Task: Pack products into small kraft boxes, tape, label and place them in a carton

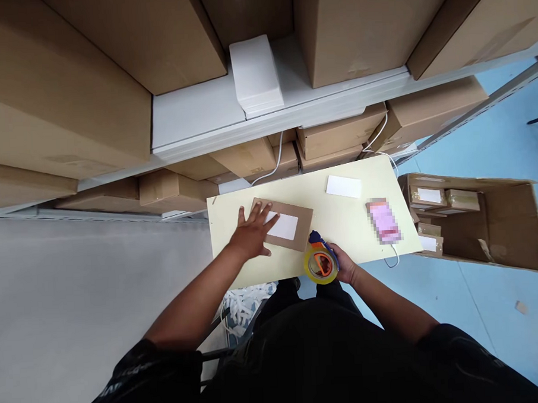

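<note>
A flat brown cardboard box (300, 236) with a white label (284, 226) lies on the pale yellow table (336, 222). My left hand (252, 231) rests on its left part with the fingers spread. Near the table's front edge, my right hand (342, 262) grips a tape dispenser (319, 258) in blue and orange, loaded with a roll of clear yellowish tape. The dispenser's blue head is close to the box's right edge; I cannot tell whether it touches. Part of my right hand is hidden behind the tape roll.
A white card (343, 186) and a blurred pink phone-like device (384, 221) with a white cable lie on the table. An open carton (510, 220) with small labelled boxes stands right. Behind is a shelf (194, 112) with large cartons and a white stack (257, 71). Paper scraps (247, 306) lie below.
</note>
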The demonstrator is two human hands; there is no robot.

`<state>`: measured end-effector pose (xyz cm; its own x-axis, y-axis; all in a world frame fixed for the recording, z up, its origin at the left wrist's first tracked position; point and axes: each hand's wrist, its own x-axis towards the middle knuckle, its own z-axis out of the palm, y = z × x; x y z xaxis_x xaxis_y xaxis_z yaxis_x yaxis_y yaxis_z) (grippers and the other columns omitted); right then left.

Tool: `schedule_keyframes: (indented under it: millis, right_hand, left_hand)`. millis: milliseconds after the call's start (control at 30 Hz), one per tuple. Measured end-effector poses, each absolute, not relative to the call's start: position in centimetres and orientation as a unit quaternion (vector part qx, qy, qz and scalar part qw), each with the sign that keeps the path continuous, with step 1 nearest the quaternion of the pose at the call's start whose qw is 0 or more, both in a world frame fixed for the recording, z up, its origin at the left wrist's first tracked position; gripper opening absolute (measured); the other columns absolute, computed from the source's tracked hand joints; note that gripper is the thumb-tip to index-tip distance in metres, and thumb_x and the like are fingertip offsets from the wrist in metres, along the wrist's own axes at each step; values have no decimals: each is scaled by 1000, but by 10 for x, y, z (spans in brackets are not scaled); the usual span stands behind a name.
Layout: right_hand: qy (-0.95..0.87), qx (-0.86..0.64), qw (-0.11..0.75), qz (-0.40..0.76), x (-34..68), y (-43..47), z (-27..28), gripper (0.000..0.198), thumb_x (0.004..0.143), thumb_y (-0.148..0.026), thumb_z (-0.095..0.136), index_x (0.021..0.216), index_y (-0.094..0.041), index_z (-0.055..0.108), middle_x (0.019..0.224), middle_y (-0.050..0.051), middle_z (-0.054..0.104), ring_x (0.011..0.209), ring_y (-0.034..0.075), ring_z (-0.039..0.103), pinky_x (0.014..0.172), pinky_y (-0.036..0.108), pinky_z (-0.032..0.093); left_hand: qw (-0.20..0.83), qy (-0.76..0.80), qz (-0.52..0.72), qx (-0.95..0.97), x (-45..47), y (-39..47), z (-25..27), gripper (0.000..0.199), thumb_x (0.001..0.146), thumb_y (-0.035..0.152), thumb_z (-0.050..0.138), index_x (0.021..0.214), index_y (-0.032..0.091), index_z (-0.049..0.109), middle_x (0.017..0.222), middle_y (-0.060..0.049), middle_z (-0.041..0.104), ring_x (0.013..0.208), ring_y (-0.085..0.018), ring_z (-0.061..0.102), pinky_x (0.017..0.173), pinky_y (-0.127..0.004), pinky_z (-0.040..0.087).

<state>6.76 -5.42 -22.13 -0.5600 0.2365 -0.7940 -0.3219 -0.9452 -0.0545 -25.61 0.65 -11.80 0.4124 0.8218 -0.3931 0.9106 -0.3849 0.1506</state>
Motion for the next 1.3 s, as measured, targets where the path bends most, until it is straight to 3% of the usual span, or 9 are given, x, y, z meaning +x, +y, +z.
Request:
schedule_keyframes:
  millis: [200, 400, 533, 667, 733, 833, 1000, 1100, 1300]
  right_hand:
    - [52, -430, 178, 883, 67, -43, -220, 46, 98, -56, 48, 108, -18, 73, 101, 9, 80, 101, 26, 75, 99, 40, 57]
    - [31, -464, 244, 851, 84, 22, -220, 42, 98, -55, 48, 106, -22, 73, 97, 6, 80, 96, 26, 74, 90, 40, 59]
    - [-31, -465, 216, 858, 105, 71, -223, 43, 96, -58, 53, 108, -21, 72, 100, 8, 79, 92, 26, 74, 86, 41, 59]
    - [-92, -457, 153, 871, 119, 96, -226, 45, 95, -59, 53, 109, -19, 71, 101, 11, 78, 90, 28, 73, 83, 43, 59]
    - [-95, -451, 142, 876, 120, 102, -226, 45, 96, -58, 53, 109, -18, 71, 101, 12, 78, 91, 28, 73, 83, 42, 59]
    - [-72, -450, 125, 882, 114, 106, -224, 44, 96, -56, 55, 108, -17, 72, 100, 12, 78, 88, 27, 73, 82, 41, 60]
    - [-51, -428, 99, 897, 98, 105, -219, 41, 95, -53, 62, 109, -15, 71, 98, 10, 78, 88, 26, 73, 84, 40, 61]
    - [-50, -433, 134, 890, 93, 103, -217, 37, 95, -50, 63, 106, -16, 71, 94, 8, 78, 85, 23, 73, 83, 35, 61]
    - [-60, -462, 137, 874, 121, 77, -212, 39, 96, -52, 61, 111, -17, 71, 105, 10, 80, 96, 26, 75, 94, 41, 59]
  left_hand:
    - [170, 550, -107, 811, -259, 13, -131, 110, 77, 69, 77, 166, 28, 27, 176, -10, 6, 160, -45, -6, 116, -59, 40]
    - [149, 692, -112, 697, -203, 10, -138, 109, 83, 82, 58, 168, 27, 17, 176, -11, 2, 160, -46, -4, 104, -57, 53]
    - [188, 747, -133, 624, -177, 8, -129, 112, 84, 82, 55, 169, 22, 12, 176, -14, 3, 158, -50, 3, 109, -56, 49]
    - [219, 658, -183, 696, -198, -4, -116, 128, 68, 72, 81, 169, 26, 16, 176, -13, 3, 155, -54, 14, 110, -59, 46]
    - [202, 581, -188, 766, -221, -4, -114, 131, 63, 57, 92, 168, 30, 18, 176, -10, 4, 156, -51, 15, 117, -62, 36]
    - [174, 463, -139, 858, -250, 5, -122, 113, 75, 42, 86, 167, 28, 23, 175, -12, 15, 160, -43, 11, 128, -61, 12]
    - [168, 420, -92, 887, -264, 14, -145, 100, 81, 49, 80, 165, 25, 31, 170, -18, 27, 160, -42, 14, 126, -65, -3]
    - [164, 451, -88, 873, -262, 10, -150, 99, 82, 51, 78, 165, 25, 30, 170, -19, 28, 160, -43, 12, 124, -66, 0]
    - [159, 506, -87, 843, -257, 0, -148, 93, 86, 52, 70, 166, 28, 29, 172, -13, 24, 161, -40, 6, 117, -57, 22]
